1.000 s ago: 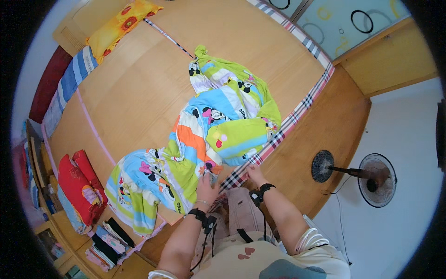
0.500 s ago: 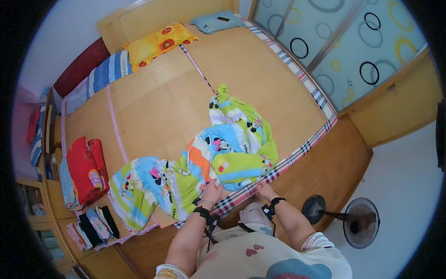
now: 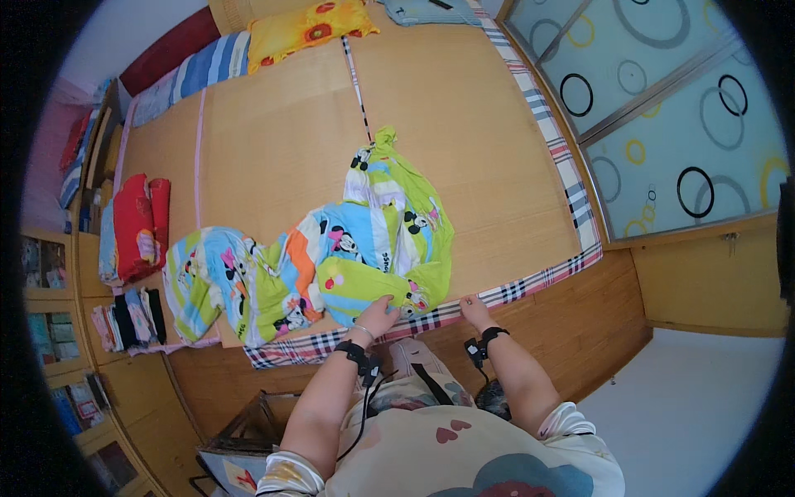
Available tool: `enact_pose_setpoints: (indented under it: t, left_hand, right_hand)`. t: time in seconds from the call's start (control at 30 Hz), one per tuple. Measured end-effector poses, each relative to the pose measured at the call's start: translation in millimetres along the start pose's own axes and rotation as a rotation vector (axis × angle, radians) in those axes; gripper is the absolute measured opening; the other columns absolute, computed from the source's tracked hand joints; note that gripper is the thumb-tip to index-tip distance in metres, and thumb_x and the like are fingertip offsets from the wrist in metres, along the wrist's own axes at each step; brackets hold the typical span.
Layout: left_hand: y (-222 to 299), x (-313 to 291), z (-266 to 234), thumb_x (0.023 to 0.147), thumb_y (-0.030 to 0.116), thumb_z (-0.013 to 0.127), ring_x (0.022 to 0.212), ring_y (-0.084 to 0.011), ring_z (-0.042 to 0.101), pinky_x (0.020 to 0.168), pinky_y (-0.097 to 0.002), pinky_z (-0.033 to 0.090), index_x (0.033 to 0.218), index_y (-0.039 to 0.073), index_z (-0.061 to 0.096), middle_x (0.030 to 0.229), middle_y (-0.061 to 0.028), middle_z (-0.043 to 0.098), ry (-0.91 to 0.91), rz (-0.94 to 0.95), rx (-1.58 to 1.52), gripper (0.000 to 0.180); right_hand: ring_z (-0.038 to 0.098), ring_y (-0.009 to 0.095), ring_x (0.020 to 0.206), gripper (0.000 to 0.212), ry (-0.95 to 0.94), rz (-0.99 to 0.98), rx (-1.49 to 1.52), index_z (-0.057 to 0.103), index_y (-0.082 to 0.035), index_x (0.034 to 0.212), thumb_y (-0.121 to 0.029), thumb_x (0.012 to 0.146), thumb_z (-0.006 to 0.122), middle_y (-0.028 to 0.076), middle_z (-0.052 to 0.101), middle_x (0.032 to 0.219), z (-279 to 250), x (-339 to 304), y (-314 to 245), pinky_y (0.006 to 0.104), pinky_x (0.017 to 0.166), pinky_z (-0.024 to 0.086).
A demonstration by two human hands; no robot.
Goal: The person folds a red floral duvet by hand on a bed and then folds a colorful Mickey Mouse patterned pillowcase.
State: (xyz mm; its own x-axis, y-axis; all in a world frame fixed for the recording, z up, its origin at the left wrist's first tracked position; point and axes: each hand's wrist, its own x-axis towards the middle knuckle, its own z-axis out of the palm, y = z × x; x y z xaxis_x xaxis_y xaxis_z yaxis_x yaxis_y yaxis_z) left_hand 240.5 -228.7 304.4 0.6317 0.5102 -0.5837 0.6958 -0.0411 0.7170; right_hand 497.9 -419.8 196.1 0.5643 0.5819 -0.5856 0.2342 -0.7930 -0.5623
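Note:
A crumpled cartoon-print sheet point(image 3: 331, 248) in green, blue and orange lies across the woven bed mat point(image 3: 273, 141). My left hand point(image 3: 377, 316) grips the sheet's near edge at the foot of the bed. My right hand point(image 3: 474, 311) rests flat on the plaid-edged mattress border point(image 3: 530, 286), just right of the sheet, holding nothing. Both wrists wear black straps with cables.
A yellow flowered pillow point(image 3: 310, 21) and a striped pillow point(image 3: 211, 62) lie at the head of the bed. A red folded blanket point(image 3: 132, 215) and folded clothes point(image 3: 128, 319) sit at the left. A circle-patterned sliding door point(image 3: 662, 124) stands on the right. An open box point(image 3: 248, 431) is by my legs.
The view has tilted up toward the head of the bed, and the standing fan has left the picture. My hands stay at the sheet's near edge; the right one now lies on the mattress border.

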Motion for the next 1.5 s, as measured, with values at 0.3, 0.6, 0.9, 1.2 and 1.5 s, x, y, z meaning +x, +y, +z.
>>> enact_pose_setpoints:
  t: [0.3, 0.6, 0.9, 1.2, 1.5]
  left_hand:
    - [-31, 59, 75, 0.088, 0.031, 0.061, 0.110, -0.0402, 0.060, 0.094, -0.0436, 0.048, 0.125, 0.000, 0.055, 0.116, -0.0264, 0.063, -0.157, -0.082, 0.036, 0.049]
    - [-9, 101, 92, 0.089, 0.030, 0.061, 0.111, -0.0403, 0.059, 0.094, -0.0424, 0.047, 0.131, -0.005, 0.050, 0.118, -0.0293, 0.060, 0.209, -0.239, -0.094, 0.056]
    - [-37, 140, 204, 0.088, 0.021, 0.062, 0.117, -0.0422, 0.054, 0.099, -0.0430, 0.045, 0.134, -0.004, 0.046, 0.126, -0.0292, 0.054, 0.422, -0.316, -0.259, 0.054]
    - [-23, 161, 190, 0.088, 0.012, 0.062, 0.113, -0.0399, 0.055, 0.096, -0.0405, 0.047, 0.133, -0.004, 0.046, 0.124, -0.0253, 0.056, 0.519, -0.256, -0.311, 0.051]
    - [12, 209, 86, 0.081, 0.012, 0.067, 0.131, -0.0462, 0.038, 0.109, -0.0467, 0.033, 0.138, 0.003, 0.042, 0.145, -0.0262, 0.035, 0.785, -0.135, 0.267, 0.063]
  right_hand:
    - [0.066, 0.029, 0.091, 0.042, -0.051, -0.012, -0.089, 0.057, 0.000, 0.121, -0.028, 0.090, 0.062, 0.021, 0.068, 0.098, -50, -5, 16, 0.0373, 0.082, 0.052]
    - [0.065, 0.037, 0.099, 0.060, -0.290, -0.085, -0.255, 0.047, -0.001, 0.132, -0.034, 0.087, 0.067, 0.025, 0.066, 0.107, -84, 134, 33, 0.0425, 0.089, 0.051]
    - [0.062, 0.032, 0.101, 0.066, -0.190, -0.251, -0.149, 0.052, 0.006, 0.123, -0.038, 0.079, 0.074, 0.022, 0.063, 0.107, -20, 338, 6, 0.0380, 0.086, 0.050]
    - [0.062, 0.022, 0.094, 0.048, -0.486, 0.106, 0.220, 0.060, 0.002, 0.116, -0.034, 0.083, 0.068, 0.013, 0.064, 0.108, 83, 393, -45, 0.0342, 0.076, 0.050]
    - [0.063, 0.019, 0.066, 0.022, -0.660, -0.124, 0.225, 0.063, 0.001, 0.089, -0.021, 0.087, 0.060, 0.007, 0.065, 0.072, 32, 227, 4, 0.0348, 0.060, 0.051]
